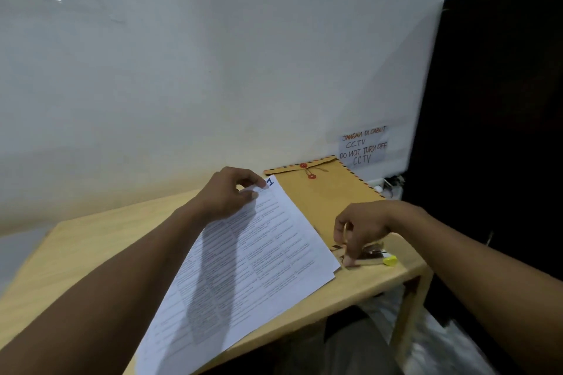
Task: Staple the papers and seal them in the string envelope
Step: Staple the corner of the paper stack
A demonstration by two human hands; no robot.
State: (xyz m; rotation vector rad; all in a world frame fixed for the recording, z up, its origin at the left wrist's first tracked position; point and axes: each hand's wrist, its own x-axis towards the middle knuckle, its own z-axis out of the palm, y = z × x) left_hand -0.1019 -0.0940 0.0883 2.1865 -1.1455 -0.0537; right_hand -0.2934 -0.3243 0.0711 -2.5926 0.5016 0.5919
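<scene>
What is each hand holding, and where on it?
The left hand pinches the papers at their top corner. The right hand grips a small blurred thing; which part cannot be told.

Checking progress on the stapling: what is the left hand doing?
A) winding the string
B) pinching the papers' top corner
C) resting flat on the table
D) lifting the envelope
B: the left hand pinches the top corner of the papers; the envelope lies behind them.

Matt wood table; kraft-paper envelope.
</scene>
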